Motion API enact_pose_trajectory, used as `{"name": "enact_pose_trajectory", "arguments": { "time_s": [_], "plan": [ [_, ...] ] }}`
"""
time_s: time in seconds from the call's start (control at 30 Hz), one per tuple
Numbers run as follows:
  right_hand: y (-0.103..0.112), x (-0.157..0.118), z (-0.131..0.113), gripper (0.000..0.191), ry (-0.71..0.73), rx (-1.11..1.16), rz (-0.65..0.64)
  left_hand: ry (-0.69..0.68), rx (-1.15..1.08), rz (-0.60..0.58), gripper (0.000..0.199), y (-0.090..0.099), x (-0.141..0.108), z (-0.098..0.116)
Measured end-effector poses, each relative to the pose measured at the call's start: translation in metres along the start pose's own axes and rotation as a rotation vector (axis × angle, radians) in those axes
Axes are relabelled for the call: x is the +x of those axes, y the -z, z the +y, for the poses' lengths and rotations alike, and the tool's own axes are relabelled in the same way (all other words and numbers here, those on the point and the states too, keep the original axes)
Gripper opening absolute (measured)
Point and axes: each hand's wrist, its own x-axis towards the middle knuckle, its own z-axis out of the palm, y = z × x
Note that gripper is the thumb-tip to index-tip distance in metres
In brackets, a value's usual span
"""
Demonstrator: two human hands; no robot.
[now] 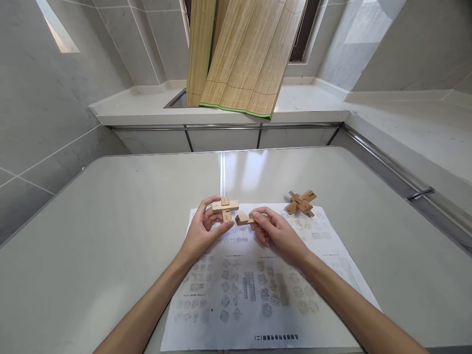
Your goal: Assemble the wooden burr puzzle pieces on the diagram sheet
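Observation:
My left hand [207, 222] is closed around a few light wooden puzzle pieces [225, 206] that are fitted together in a cross. Between the thumb and fingers of my right hand [271, 227] is a single notched wooden puzzle piece [242, 220], its free end pointing left. A small gap separates that piece from the cross. Both hands are above a printed instruction sheet [217, 339] with rows of small diagrams. Beyond my right hand, a darker assembled wooden burr puzzle [301, 202] rests at the sheet's far right corner.
The sheet lies on a pale table [92, 246] with a seam down its middle. Behind the table runs a metal rail [221, 127] below a white ledge [147, 115]. A bamboo mat [247, 59] hangs over the ledge. Tiled walls stand on both sides.

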Motion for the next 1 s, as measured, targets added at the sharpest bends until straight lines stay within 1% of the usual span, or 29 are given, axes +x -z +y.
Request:
{"name": "enact_pose_trajectory", "arguments": {
  "time_s": [0.13,0.2,0.27,0.37,0.47,0.6,0.73,0.9,1.0],
  "plan": [
    [0.002,0.000,-0.002,0.037,-0.254,0.383,-0.148,0.034,-0.040,-0.064,0.072,-0.002,-0.003,-0.002],
    [0.002,0.000,-0.001,0.036,-0.334,0.506,-0.206,0.030,-0.041,-0.108,0.073,-0.004,-0.004,-0.005],
    [0.002,0.000,0.001,0.032,-0.375,0.592,-0.239,0.024,-0.027,-0.155,0.072,-0.004,-0.006,-0.008],
    [0.001,-0.001,0.001,0.025,-0.383,0.652,-0.259,0.023,0.006,-0.193,0.072,-0.005,-0.007,-0.010],
    [-0.001,-0.002,0.001,0.021,-0.365,0.656,-0.257,0.019,0.018,-0.198,0.073,-0.005,-0.007,-0.010],
    [-0.006,-0.004,0.005,0.025,-0.322,0.677,-0.251,0.028,-0.007,-0.216,0.073,-0.005,-0.006,-0.009],
    [-0.012,-0.006,0.012,0.030,-0.288,0.727,-0.212,0.041,-0.065,-0.239,0.075,-0.006,-0.005,-0.010],
    [-0.020,-0.009,0.018,0.027,-0.278,0.784,-0.169,0.022,-0.117,-0.249,0.075,-0.006,-0.004,-0.013],
    [-0.023,-0.010,0.019,0.031,-0.261,0.784,-0.177,0.023,-0.148,-0.249,0.077,-0.006,-0.004,-0.013]
  ]
}}
